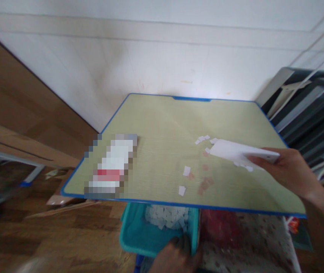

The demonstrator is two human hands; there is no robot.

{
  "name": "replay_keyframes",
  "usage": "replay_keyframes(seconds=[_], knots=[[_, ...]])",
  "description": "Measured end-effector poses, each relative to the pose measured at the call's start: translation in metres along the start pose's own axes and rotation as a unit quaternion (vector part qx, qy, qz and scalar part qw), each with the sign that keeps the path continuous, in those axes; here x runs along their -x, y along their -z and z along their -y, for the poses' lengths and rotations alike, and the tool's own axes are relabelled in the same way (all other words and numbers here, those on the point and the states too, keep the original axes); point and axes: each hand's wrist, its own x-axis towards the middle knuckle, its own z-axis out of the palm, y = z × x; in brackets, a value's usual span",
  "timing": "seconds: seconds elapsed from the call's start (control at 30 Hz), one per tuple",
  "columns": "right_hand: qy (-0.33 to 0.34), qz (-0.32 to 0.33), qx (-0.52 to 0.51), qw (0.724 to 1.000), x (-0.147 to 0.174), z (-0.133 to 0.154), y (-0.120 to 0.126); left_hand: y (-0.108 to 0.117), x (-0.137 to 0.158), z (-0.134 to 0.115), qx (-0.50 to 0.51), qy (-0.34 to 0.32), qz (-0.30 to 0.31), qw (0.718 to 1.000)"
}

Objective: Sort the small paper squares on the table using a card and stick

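A flat white board (230, 149) with a small hole at its near end is gripped in my right hand (281, 165), fingers closed around it. It tilts low over the right half of the table, its far end beside small white paper pieces (202, 139). More white pieces (187, 171) lie nearer the front edge. Below that edge, my left hand (174, 256) is closed at the near rim of a teal basin (124, 227); its fingertips are partly hidden. Inside the basin lies a heap of white paper pieces (164, 216).
The yellowish table (156, 121) has a blue edge and reddish stains. A blurred-out white and red item (110, 167) lies on its left side. White wall stands behind, brown cardboard (31, 87) at left, dark stacked panels (312, 102) at right. A red item (221, 227) sits beneath the table.
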Motion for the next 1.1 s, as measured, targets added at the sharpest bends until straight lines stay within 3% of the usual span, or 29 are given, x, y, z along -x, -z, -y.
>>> replay_keyframes(seconds=[0.2,0.37,0.47,0.6,0.8,1.1], knots=[[0.011,-0.001,-0.026,1.000,-0.008,0.002,-0.015,-0.004,0.002,0.000,0.002,-0.004,0.008,1.000],[0.008,0.055,-0.074,0.996,-0.005,0.003,-0.010,-0.002,0.003,-0.002,-0.016,-0.001,-0.018,1.000],[-0.013,-0.007,-0.083,0.996,-0.001,0.004,-0.008,0.001,0.002,-0.002,-0.012,-0.001,-0.006,1.000],[-0.033,-0.074,-0.071,0.994,-0.001,0.012,-0.024,-0.001,0.001,-0.001,0.003,-0.009,0.012,1.000],[0.008,-0.057,-0.053,0.997,-0.008,0.026,-0.046,-0.004,0.001,-0.001,0.008,-0.002,0.014,1.000],[0.083,0.050,-0.078,0.992,0.007,0.012,-0.037,-0.004,0.002,0.000,-0.007,-0.008,-0.016,1.000]])
